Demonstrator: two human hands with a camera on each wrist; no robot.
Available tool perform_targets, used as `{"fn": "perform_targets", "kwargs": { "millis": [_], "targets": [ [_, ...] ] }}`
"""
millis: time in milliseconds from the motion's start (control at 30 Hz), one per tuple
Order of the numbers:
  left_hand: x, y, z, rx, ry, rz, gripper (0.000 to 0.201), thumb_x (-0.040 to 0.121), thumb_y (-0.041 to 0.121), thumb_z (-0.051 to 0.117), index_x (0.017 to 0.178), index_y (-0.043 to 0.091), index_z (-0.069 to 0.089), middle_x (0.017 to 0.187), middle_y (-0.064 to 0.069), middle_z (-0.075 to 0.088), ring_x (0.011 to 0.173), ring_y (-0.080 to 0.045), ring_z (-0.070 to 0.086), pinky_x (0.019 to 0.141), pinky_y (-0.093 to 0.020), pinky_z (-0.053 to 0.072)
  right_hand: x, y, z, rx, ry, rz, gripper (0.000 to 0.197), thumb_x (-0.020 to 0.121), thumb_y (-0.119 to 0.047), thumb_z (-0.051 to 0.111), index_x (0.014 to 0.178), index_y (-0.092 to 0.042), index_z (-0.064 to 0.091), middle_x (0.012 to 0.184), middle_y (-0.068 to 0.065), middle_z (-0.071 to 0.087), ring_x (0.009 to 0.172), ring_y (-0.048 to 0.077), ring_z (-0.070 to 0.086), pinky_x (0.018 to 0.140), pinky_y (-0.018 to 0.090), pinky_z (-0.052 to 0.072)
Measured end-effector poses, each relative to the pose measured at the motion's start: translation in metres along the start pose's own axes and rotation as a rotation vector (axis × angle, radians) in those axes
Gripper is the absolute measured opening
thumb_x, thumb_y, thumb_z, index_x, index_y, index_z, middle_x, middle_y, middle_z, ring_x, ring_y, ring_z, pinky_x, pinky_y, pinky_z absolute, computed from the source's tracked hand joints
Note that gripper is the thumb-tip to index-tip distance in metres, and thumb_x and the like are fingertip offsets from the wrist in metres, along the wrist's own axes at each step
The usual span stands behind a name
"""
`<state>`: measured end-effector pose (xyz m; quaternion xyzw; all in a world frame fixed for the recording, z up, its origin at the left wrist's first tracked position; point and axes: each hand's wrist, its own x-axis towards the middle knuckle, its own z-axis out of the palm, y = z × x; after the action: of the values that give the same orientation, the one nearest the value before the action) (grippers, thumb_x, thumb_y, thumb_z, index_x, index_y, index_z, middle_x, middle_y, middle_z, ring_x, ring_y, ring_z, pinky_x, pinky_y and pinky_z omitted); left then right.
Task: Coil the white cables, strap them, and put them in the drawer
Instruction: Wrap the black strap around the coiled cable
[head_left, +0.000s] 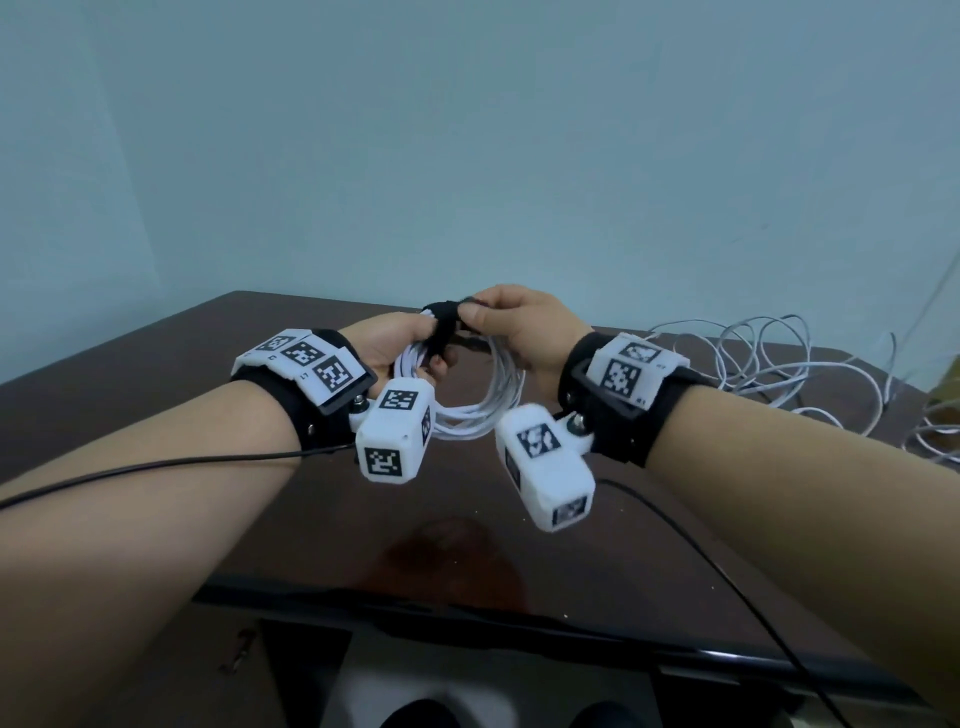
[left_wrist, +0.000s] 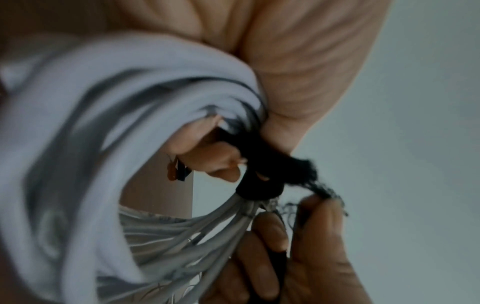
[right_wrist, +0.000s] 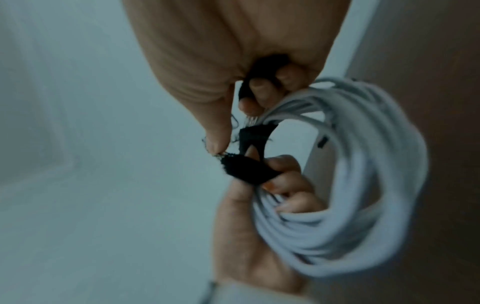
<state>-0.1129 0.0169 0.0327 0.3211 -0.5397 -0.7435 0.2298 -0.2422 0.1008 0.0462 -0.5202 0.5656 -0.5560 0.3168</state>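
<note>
The coiled white cable hangs in the air between both hands, above the dark brown bench; it is a bundle of several round loops, pale and smooth, gathered tight at the top and falling open below. A black strap crosses the bundle at that gathered top; it looks like soft fuzzy fabric, with frayed threads at its free end, and in the wrist views it is wound round the strands but not yet lying flat. The left hand makes its grip round the loops beside the strap, fingers curled through the ring, probably so the turns cannot spring apart while the band goes on. The right hand pinches the strap's loose end between thumb and fingertip, with the other fingers curled near the cable; the pull seems meant to draw the band snug before it is pressed closed. Holding the coil clear of the bench gives the strap room to pass under. Strapping looks like the step in hand; no drawer is clearly in view. More loose white cable lies tangled on the bench to the right, well apart from the hands, still uncoiled.
</note>
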Motion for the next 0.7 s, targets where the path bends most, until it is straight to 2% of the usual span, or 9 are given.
{"fn": "perform_targets", "kwargs": {
  "millis": [33, 100, 167, 267, 367, 433, 533, 600, 700],
  "targets": [
    [0.001, -0.001, -0.002, 0.011, -0.015, 0.011, 0.025, 0.094, 0.031, 0.052, 0.082, 0.009, 0.052, 0.052, 0.0, 0.051, 0.035, -0.006, 0.042, 0.035, -0.013, 0.034, 0.002, -0.003, -0.001, 0.091, 0.003, 0.059, 0.019, 0.089, -0.014, 0.061, 0.071, -0.016, 0.06, 0.055, -0.004, 0.058, 0.048, 0.008, 0.053, 0.053, 0.021, 0.046],
    [0.002, -0.003, -0.004, 0.018, -0.1, 0.054, 0.041, 0.069, 0.049, 0.073, 0.081, 0.014, 0.054, 0.054, 0.003, 0.047, 0.036, -0.005, 0.038, 0.037, -0.014, 0.034, 0.001, -0.01, -0.005, 0.237, 0.041, 0.201, 0.022, 0.094, -0.021, 0.053, 0.073, -0.017, 0.053, 0.047, -0.005, 0.043, 0.036, 0.007, 0.034, 0.041, 0.019, 0.03],
    [0.002, -0.005, -0.004, 0.066, -0.124, 0.15, 0.048, 0.058, 0.04, 0.086, 0.074, 0.015, 0.049, 0.051, 0.004, 0.036, 0.035, -0.006, 0.031, 0.037, -0.016, 0.03, -0.003, -0.016, -0.008, 0.347, 0.104, 0.322, 0.02, 0.093, -0.026, 0.057, 0.075, -0.017, 0.052, 0.055, -0.001, 0.033, 0.037, 0.011, 0.027, 0.039, 0.016, 0.028],
    [0.007, -0.007, -0.003, 0.369, 0.028, 0.326, 0.039, 0.078, 0.025, 0.076, 0.068, 0.014, 0.04, 0.049, 0.001, 0.028, 0.037, -0.011, 0.026, 0.04, -0.02, 0.024, -0.004, -0.019, -0.006, 0.394, 0.09, 0.38, 0.016, 0.09, -0.027, 0.061, 0.084, -0.014, 0.056, 0.044, -0.001, 0.037, 0.041, 0.014, 0.031, 0.042, 0.02, 0.034],
    [0.013, -0.008, -0.005, 0.591, 0.117, 0.402, 0.035, 0.087, 0.037, 0.065, 0.078, 0.011, 0.042, 0.053, 0.0, 0.035, 0.038, -0.012, 0.03, 0.043, -0.024, 0.026, -0.007, -0.02, -0.005, 0.407, 0.017, 0.405, 0.015, 0.092, -0.025, 0.058, 0.085, -0.012, 0.056, 0.032, -0.003, 0.037, 0.045, 0.015, 0.035, 0.038, 0.02, 0.033],
    [0.013, -0.01, -0.006, 0.683, 0.121, 0.419, 0.037, 0.09, 0.042, 0.058, 0.085, 0.008, 0.044, 0.056, -0.001, 0.038, 0.04, -0.014, 0.034, 0.046, -0.025, 0.028, -0.006, -0.021, -0.007, 0.39, 0.019, 0.429, 0.019, 0.09, -0.027, 0.06, 0.079, -0.012, 0.056, 0.036, -0.003, 0.038, 0.032, 0.009, 0.033, 0.031, 0.014, 0.03],
    [0.012, -0.014, -0.006, 0.834, 0.16, 0.461, 0.034, 0.095, 0.045, 0.046, 0.1, 0.011, 0.044, 0.065, -0.003, 0.046, 0.048, -0.016, 0.045, 0.055, -0.029, 0.037, -0.001, -0.02, -0.01, 0.461, 0.064, 0.47, 0.022, 0.092, -0.03, 0.058, 0.079, -0.013, 0.055, 0.053, -0.002, 0.032, 0.036, 0.007, 0.027, 0.034, 0.012, 0.027],
    [0.011, -0.014, -0.004, 0.79, 0.123, 0.49, 0.02, 0.1, 0.035, 0.039, 0.091, 0.017, 0.042, 0.066, -0.003, 0.043, 0.049, -0.015, 0.042, 0.054, -0.027, 0.039, 0.003, -0.018, -0.013, 0.492, 0.083, 0.473, 0.028, 0.095, -0.026, 0.05, 0.072, -0.011, 0.054, 0.052, -0.002, 0.031, 0.038, 0.007, 0.023, 0.034, 0.012, 0.023],
    [0.01, -0.012, -0.002, 0.608, 0.106, 0.475, 0.025, 0.102, 0.028, 0.035, 0.082, 0.014, 0.04, 0.063, -0.003, 0.037, 0.046, -0.013, 0.034, 0.042, -0.018, 0.033, 0.002, -0.017, -0.017, 0.539, 0.065, 0.475, 0.028, 0.097, -0.013, 0.041, 0.074, -0.008, 0.054, 0.06, 0.001, 0.036, 0.039, 0.008, 0.028, 0.038, 0.013, 0.026]
  ]
}}
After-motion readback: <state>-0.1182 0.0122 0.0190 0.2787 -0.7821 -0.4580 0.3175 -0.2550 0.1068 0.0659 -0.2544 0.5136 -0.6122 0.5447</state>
